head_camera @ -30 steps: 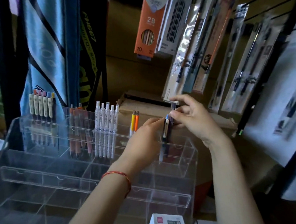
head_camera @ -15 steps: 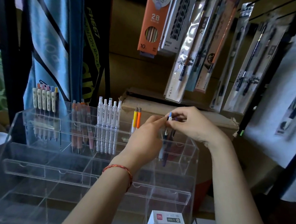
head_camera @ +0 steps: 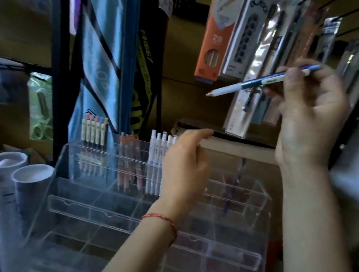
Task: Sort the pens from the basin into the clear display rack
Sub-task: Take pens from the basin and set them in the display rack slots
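Fingers of the right hand [head_camera: 308, 114] pinch a blue-and-white click pen [head_camera: 255, 83], level, raised well above the clear acrylic display rack [head_camera: 137, 219]. Left hand [head_camera: 185, 169] hovers loosely curled and empty over its back row, where white pens [head_camera: 159, 158] stand upright. Packaged stationery [head_camera: 248, 46] hangs behind.

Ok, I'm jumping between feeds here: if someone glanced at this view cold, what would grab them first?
Probably the blue and white pen held almost level in the right hand, raised at upper right in front of the hanging packaged stationery. Next, the clear display rack filling the lower middle, with three groups of upright pens in its back row. The left hand, with a red string bracelet at the wrist, hovers over the rack with nothing visibly in it.
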A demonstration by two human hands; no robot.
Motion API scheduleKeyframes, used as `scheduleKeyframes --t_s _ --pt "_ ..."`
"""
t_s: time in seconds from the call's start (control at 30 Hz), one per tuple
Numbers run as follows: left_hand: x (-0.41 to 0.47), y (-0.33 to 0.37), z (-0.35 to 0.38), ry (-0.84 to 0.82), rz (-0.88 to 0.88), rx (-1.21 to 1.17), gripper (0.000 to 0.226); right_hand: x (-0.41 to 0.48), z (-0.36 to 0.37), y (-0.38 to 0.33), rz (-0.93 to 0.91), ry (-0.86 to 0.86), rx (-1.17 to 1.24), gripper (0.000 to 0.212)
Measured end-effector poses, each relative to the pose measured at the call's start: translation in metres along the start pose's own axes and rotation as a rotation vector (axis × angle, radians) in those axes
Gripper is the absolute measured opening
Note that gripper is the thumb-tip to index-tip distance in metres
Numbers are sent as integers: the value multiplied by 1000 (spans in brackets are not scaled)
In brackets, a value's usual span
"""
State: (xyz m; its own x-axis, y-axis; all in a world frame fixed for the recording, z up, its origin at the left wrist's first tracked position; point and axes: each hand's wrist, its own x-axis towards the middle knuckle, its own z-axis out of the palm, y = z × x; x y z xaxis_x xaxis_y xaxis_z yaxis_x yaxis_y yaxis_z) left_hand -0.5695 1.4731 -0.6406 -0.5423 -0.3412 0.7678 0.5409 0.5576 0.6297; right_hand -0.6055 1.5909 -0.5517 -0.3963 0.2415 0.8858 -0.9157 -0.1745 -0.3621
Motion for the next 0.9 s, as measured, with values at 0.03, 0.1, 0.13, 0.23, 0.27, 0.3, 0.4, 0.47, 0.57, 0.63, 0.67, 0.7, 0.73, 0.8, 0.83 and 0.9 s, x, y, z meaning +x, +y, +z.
scheduleKeyframes --t_s 0.03,0.1,0.13,0.23,0.27,0.3,0.4,0.47,0.57,0.63,0.67,0.7,0.73,0.8,0.83,0.9 --pt "8 -1 -17 214 -17 -38 36 -7 18 0 -5 -29 31 10" --pt "26 -10 -59 544 -117 -60 30 -24 56 8 27 -134 47 10" --pt "34 -16 -82 651 -187 -46 30 -33 76 15 65 -194 51 10" --pt "45 -43 -134 698 -357 -26 39 -51 130 36 96 -366 -56 11" --pt "45 -52 -144 639 -401 -14 43 -54 143 43 85 -420 -116 11" --pt "44 -61 -150 562 -437 -2 47 -57 154 49 91 -475 -169 12" --pt "38 -79 -156 345 -471 -2 55 -63 173 64 185 -642 -278 7" --pt "34 -85 -153 259 -507 -27 55 -66 179 69 238 -711 -336 9" --pt "30 -86 -147 195 -558 -91 55 -69 184 74 351 -784 -377 15" --pt "28 -88 -145 176 -556 -98 57 -72 185 78 382 -862 -411 16" --pt "29 -89 -144 174 -548 -87 58 -74 185 80 382 -897 -432 14" --pt "30 -91 -145 175 -540 -76 58 -77 185 81 389 -927 -452 13" --pt "31 -93 -145 178 -532 -68 59 -81 184 83 404 -952 -468 15" --pt "32 -95 -146 174 -521 -55 58 -87 182 89 443 -983 -502 19" --pt "32 -95 -147 168 -519 -53 56 -89 181 91 467 -993 -510 19" --pt "32 -95 -148 164 -512 -62 55 -91 180 94 499 -992 -493 17"
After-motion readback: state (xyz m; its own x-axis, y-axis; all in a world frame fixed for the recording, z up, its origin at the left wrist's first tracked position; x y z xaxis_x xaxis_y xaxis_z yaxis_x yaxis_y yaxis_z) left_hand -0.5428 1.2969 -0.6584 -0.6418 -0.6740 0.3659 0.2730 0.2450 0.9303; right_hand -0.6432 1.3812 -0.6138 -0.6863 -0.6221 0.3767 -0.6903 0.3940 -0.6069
